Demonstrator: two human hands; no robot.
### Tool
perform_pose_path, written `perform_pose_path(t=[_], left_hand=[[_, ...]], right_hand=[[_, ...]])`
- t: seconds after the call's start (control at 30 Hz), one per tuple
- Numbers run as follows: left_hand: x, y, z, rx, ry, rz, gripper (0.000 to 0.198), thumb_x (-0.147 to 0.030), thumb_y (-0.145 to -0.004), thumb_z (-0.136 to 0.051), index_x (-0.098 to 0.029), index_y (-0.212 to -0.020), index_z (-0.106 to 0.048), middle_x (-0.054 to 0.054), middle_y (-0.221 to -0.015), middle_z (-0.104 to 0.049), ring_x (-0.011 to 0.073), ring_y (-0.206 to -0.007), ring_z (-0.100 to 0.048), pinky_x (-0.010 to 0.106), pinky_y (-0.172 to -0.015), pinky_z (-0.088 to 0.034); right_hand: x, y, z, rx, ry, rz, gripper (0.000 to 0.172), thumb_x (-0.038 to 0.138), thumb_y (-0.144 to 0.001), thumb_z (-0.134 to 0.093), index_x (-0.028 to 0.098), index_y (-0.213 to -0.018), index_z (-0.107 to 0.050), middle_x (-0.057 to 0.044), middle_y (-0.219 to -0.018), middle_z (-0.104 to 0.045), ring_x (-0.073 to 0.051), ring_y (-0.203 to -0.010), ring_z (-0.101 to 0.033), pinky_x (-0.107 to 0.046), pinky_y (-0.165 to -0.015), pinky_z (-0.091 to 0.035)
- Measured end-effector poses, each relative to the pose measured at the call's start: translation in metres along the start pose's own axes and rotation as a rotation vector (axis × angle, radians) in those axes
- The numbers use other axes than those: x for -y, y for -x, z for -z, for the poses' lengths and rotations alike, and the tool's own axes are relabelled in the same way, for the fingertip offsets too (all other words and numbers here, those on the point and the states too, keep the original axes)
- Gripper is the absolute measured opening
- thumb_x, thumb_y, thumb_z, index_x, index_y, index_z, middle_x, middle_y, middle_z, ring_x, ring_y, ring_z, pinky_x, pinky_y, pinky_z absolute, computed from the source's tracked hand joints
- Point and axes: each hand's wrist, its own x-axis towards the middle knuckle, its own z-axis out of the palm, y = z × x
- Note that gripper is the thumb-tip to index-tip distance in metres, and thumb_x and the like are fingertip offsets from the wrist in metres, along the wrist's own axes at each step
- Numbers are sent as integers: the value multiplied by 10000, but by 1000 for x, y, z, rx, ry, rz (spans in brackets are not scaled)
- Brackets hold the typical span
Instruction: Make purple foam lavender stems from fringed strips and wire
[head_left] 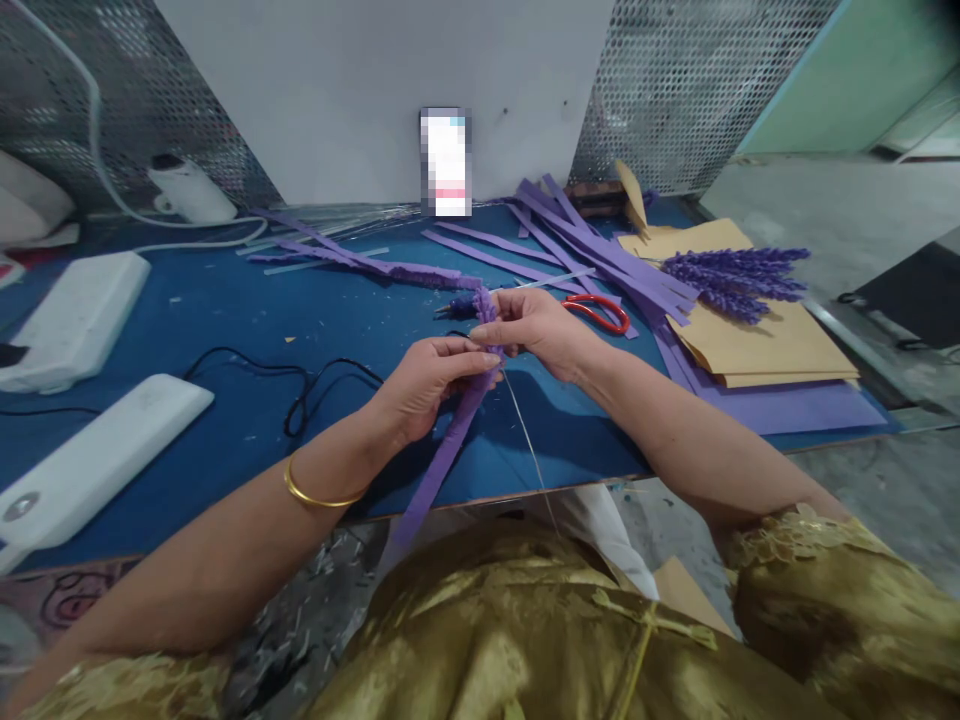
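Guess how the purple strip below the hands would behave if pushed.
The strip looks thin and flat, so it is probably light and likely to bend. It runs fairly straight out past the table, suggesting slight stiffness.

We hold a purple strip (448, 452) with our left hand (427, 385) and right hand (536, 325), a red looped handle (625, 318) just beyond the right
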Motion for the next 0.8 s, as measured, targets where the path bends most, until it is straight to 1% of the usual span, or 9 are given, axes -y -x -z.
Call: perform_pose_path(t=[0.13,0.23,0.33,0.4,0.5,0.57,0.63,0.7,0.8], left_hand=[[2,1,-2,-51,-9,-11,253,-298,-552,-894,-157,-723,-774,28,-663,-712,143,-634,-631,276,-717,-499],[3,2,-2,-61,-27,-19,236,-300,-572,-882,-161,-735,-781,30,-679,-721,148,-645,-639,275,-721,-502],[4,1,-2,-59,-31,-29,199,-270,-586,-861,-165,-738,-787,34,-709,-737,148,-657,-646,270,-732,-503],[3,1,-2,-55,-27,-31,177,-253,-591,-852,-167,-732,-788,31,-705,-737,144,-655,-644,261,-727,-499],[1,1,-1,-51,-14,-24,146,-254,-606,-843,-166,-705,-780,27,-661,-719,133,-634,-631,246,-699,-489],[-1,2,-1,-47,0,-12,147,-267,-611,-844,-165,-689,-774,30,-649,-713,133,-626,-626,249,-696,-487],[-2,2,-1,-39,11,-1,170,-287,-611,-852,-163,-698,-775,35,-660,-716,140,-633,-627,261,-708,-490],[-2,3,-2,-26,15,-3,201,-311,-616,-857,-161,-727,-782,41,-689,-725,148,-656,-634,271,-726,-490],[-2,3,-2,-4,10,-25,231,-355,-646,-842,-159,-757,-790,51,-732,-739,154,-694,-642,266,-728,-481]], right_hand=[[-1,1,-5,-26,22,4,329,267,-696,-812,197,-636,-495,49,-580,-490,-89,-526,-403,-254,-498,-309],[-2,2,-7,-45,33,6,356,267,-695,-826,202,-627,-482,58,-567,-449,-92,-533,-396,-253,-505,-310],[-4,2,-9,-67,46,13,382,262,-682,-841,203,-612,-470,58,-558,-443,-93,-536,-400,-250,-498,-312],[-4,1,-8,-67,22,11,374,271,-680,-842,199,-611,-482,53,-554,-465,-90,-530,-407,-245,-487,-317],[-5,-1,-5,-3,-113,-45,274,330,-737,-797,174,-681,-579,35,-573,-531,-81,-502,-426,-234,-471,-341],[-4,-2,-3,50,-222,-79,235,348,-763,-770,152,-763,-640,7,-636,-605,-73,-496,-449,-224,-463,-356],[-3,-2,-1,81,-281,-89,220,329,-759,-771,144,-806,-661,-19,-718,-668,-71,-508,-480,-216,-464,-372],[-2,-2,-1,87,-284,-79,202,308,-758,-770,144,-801,-658,-30,-748,-689,-70,-512,-489,-215,-468,-382],[-2,-1,-1,57,-244,-53,186,294,-768,-761,145,-777,-650,-16,-695,-668,-64,-491,-459,-212,-462,-373]])
